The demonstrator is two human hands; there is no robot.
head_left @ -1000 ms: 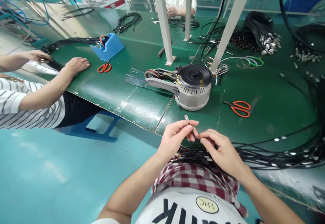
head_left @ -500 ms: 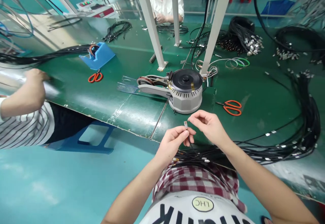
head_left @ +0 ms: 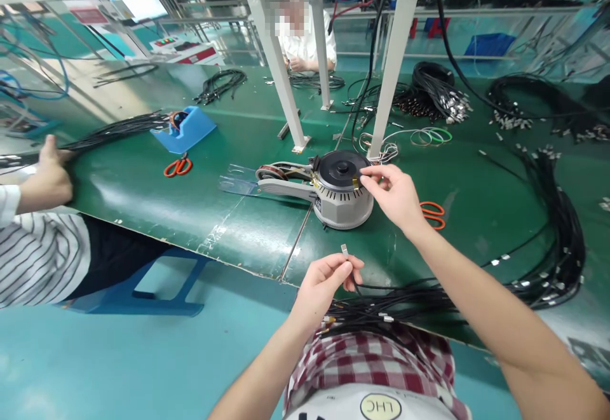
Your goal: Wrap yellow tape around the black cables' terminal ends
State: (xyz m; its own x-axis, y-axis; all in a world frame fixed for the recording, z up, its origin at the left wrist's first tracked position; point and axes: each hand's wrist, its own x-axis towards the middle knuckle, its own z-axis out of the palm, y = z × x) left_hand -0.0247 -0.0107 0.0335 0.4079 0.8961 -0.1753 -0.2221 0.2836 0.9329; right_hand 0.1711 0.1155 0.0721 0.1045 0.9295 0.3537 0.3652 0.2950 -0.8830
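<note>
Just now, the right hand [head_left: 393,194] is being extended forward, away from the left hand [head_left: 326,280], beside which it was being held half a second ago. Its thumb and forefinger are being held close together at the rim of the black turntable [head_left: 336,164] on a tape dispenser [head_left: 344,209]. An amber tape tab [head_left: 355,183] is showing right beside those fingertips; whether it is being pinched cannot be told. Nearer the body, a black cable [head_left: 372,287] is still being pinched between the left thumb and fingers, its USB-style plug [head_left: 344,250] being left bare and pointing up above the grip. By this change, it seems, the work is being divided: the cable is being kept steady by one hand while the tape is being attended to by the other.

To the right of the left hand, a loose cable bundle [head_left: 410,302] is being crossed by the right forearm, where a snag seems possible. Orange-handled scissors [head_left: 433,217] are being partly hidden behind the right wrist. Beyond the right hand, reach across the counter [head_left: 457,172] is probably being limited by pale posts [head_left: 276,58] and white and green wires [head_left: 429,135]. Well left of both hands, a blue tape holder [head_left: 197,129] is being kept beside more scissors [head_left: 178,166], and a co-worker's hand [head_left: 52,172] is being held near another run of cables [head_left: 114,131].
</note>
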